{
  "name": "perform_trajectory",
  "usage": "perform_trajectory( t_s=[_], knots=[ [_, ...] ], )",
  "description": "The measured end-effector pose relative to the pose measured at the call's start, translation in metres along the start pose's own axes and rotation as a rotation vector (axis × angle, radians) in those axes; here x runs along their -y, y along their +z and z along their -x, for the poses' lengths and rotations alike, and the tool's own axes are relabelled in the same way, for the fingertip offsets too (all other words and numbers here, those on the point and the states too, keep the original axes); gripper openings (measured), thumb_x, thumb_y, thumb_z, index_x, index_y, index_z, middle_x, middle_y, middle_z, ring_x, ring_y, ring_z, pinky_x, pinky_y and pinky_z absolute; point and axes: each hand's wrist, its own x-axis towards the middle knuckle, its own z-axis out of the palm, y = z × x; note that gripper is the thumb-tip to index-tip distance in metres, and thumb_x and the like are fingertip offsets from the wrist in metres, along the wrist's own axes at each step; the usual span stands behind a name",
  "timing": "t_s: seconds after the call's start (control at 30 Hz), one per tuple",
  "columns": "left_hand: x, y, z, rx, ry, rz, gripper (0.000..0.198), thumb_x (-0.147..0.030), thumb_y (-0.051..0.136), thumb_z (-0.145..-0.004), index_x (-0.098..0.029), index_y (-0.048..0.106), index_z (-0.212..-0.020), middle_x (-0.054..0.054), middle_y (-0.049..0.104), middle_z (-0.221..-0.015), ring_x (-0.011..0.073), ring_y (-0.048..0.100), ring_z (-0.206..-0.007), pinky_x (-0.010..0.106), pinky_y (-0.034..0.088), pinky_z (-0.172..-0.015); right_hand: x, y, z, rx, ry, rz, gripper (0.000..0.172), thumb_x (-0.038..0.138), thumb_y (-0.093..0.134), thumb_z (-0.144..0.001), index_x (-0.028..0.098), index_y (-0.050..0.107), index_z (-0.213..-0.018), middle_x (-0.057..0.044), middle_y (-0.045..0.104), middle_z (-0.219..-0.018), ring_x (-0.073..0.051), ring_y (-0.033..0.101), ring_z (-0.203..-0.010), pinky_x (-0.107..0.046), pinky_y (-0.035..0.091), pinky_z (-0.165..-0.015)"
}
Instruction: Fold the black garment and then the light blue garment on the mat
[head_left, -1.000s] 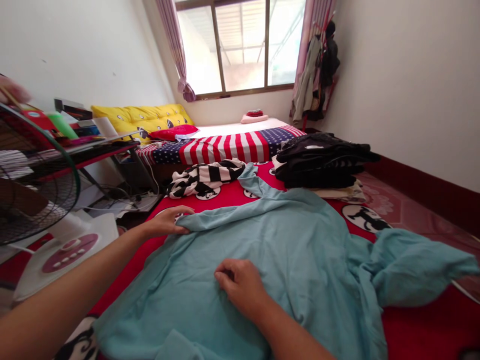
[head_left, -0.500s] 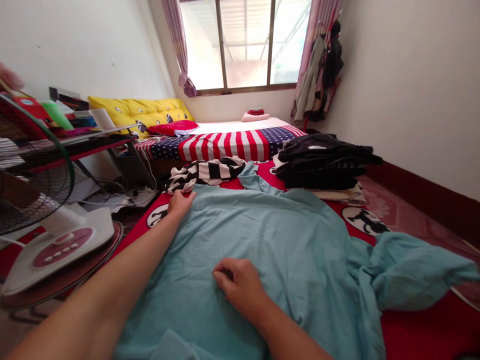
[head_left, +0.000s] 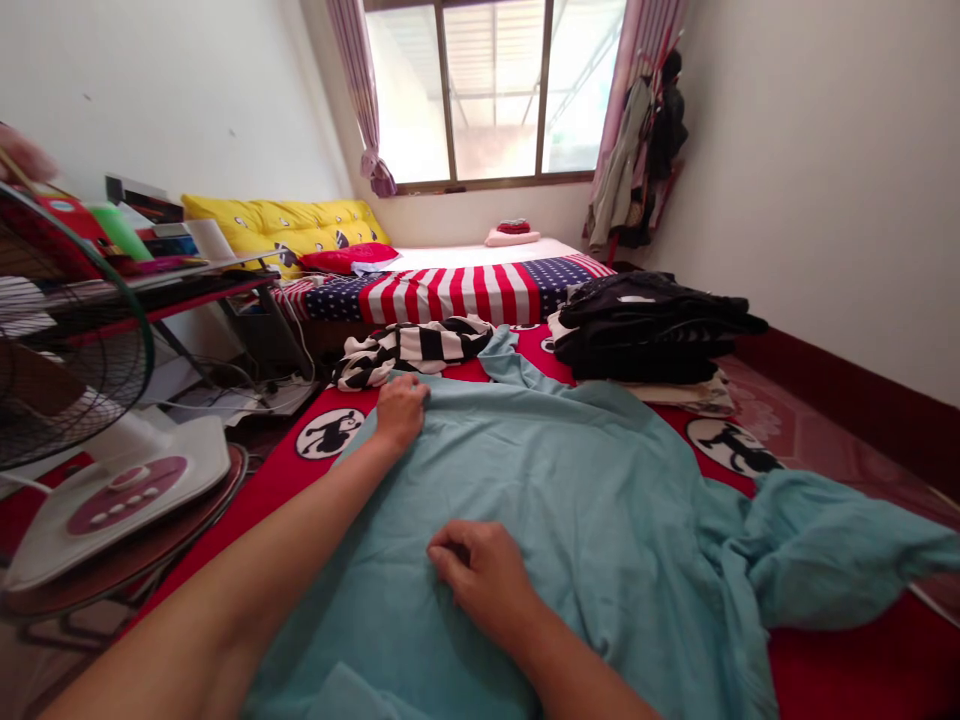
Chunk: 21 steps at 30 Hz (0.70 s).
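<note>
Left hand (head_left: 401, 408) and right hand (head_left: 480, 565) were both rested on a light blue top (head_left: 622, 500). The left hand was set at the far edge of the top, with its fingers bent down on the cloth. Whether any cloth was pinched by it could not be told. The right hand was placed nearer, on the middle of the top, with its fingers curled in and its thumb close to the first finger. Whether cloth was held there could not be told either. The top was spread out under both hands on a red cloth (head_left: 847, 660) with round animal pictures. A sleeve (head_left: 832, 550) was bunched up well to the right of the right hand. Another sleeve (head_left: 517, 370) was stretched out past the left hand, to its right. Near the left hand, just beyond it, a black and white cloth (head_left: 431, 343) was crumpled in a heap. Farther off, to the right of both hands, dark clothes (head_left: 652, 325) were stacked up. To the left of both hands, a fan (head_left: 127, 500) could be seen on a round stool (head_left: 187, 518).
</note>
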Motion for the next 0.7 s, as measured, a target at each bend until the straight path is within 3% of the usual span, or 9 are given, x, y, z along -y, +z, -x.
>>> perform_trajectory(
  t_s=[0.07, 0.13, 0.23, 0.37, 0.47, 0.63, 0.7],
  knots=[
    [-0.014, 0.008, 0.0, 0.122, 0.05, 0.074, 0.035, -0.034, 0.051, -0.084, -0.023, 0.063, -0.115, 0.009, 0.058, -0.125, 0.0272, 0.053, -0.115, 0.04, 0.038, -0.099, 0.0, 0.0, 0.0, 0.002, 0.005, -0.003, 0.017, 0.023, 0.053, -0.083, 0.022, 0.071, -0.081, 0.001, 0.07, -0.073, -0.012, 0.062, -0.071, -0.02, 0.039, -0.062],
    [-0.021, 0.018, -0.003, 0.207, 0.072, 0.108, 0.047, -0.046, 0.047, -0.086, -0.024, 0.055, -0.127, 0.009, 0.05, -0.137, 0.0272, 0.047, -0.124, 0.042, 0.034, -0.104, 0.001, 0.0, 0.0, -0.002, 0.007, -0.003, 0.017, 0.023, 0.054, -0.082, 0.022, 0.07, -0.08, 0.002, 0.069, -0.072, -0.012, 0.062, -0.07, -0.02, 0.039, -0.062],
    [-0.023, 0.029, -0.012, 0.292, 0.07, 0.101, 0.061, -0.059, 0.037, -0.087, -0.026, 0.041, -0.139, 0.01, 0.031, -0.15, 0.0307, 0.026, -0.138, 0.051, 0.02, -0.109, 0.002, 0.0, 0.0, -0.013, 0.005, 0.005, 0.016, 0.022, 0.055, -0.081, 0.023, 0.07, -0.078, 0.002, 0.069, -0.07, -0.011, 0.061, -0.069, -0.019, 0.038, -0.062],
    [-0.022, 0.036, -0.026, 0.326, 0.038, 0.096, 0.058, -0.059, 0.032, -0.089, -0.031, 0.039, -0.14, 0.008, 0.028, -0.152, 0.0302, 0.022, -0.14, 0.051, 0.018, -0.11, 0.003, 0.001, -0.001, -0.001, 0.016, 0.014, 0.016, 0.022, 0.054, -0.081, 0.022, 0.07, -0.077, 0.002, 0.068, -0.068, -0.011, 0.06, -0.066, -0.019, 0.037, -0.06],
    [-0.025, 0.037, -0.03, 0.268, 0.031, 0.102, 0.052, -0.054, 0.034, -0.091, -0.032, 0.044, -0.137, 0.007, 0.032, -0.15, 0.0307, 0.026, -0.138, 0.051, 0.02, -0.109, 0.003, 0.001, -0.001, 0.002, 0.018, 0.006, 0.017, 0.023, 0.053, -0.082, 0.022, 0.069, -0.077, 0.002, 0.067, -0.067, -0.011, 0.059, -0.064, -0.019, 0.036, -0.059],
    [-0.034, 0.03, -0.01, -0.04, 0.092, 0.068, 0.037, -0.031, 0.042, -0.09, -0.018, 0.057, -0.121, 0.015, 0.047, -0.135, 0.0282, 0.041, -0.127, 0.041, 0.035, -0.103, 0.001, 0.0, 0.0, 0.002, 0.024, -0.037, 0.017, 0.022, 0.052, -0.082, 0.021, 0.068, -0.077, 0.002, 0.064, -0.063, -0.01, 0.057, -0.061, -0.019, 0.035, -0.057],
    [-0.035, 0.027, 0.002, -0.045, 0.147, 0.064, 0.032, -0.028, 0.042, -0.09, -0.018, 0.06, -0.115, 0.013, 0.056, -0.12, 0.0259, 0.05, -0.116, 0.037, 0.041, -0.097, 0.001, 0.0, 0.0, 0.0, 0.02, -0.046, 0.017, 0.023, 0.052, -0.082, 0.02, 0.068, -0.077, 0.002, 0.063, -0.062, -0.01, 0.056, -0.06, -0.019, 0.034, -0.056]
  ],
)
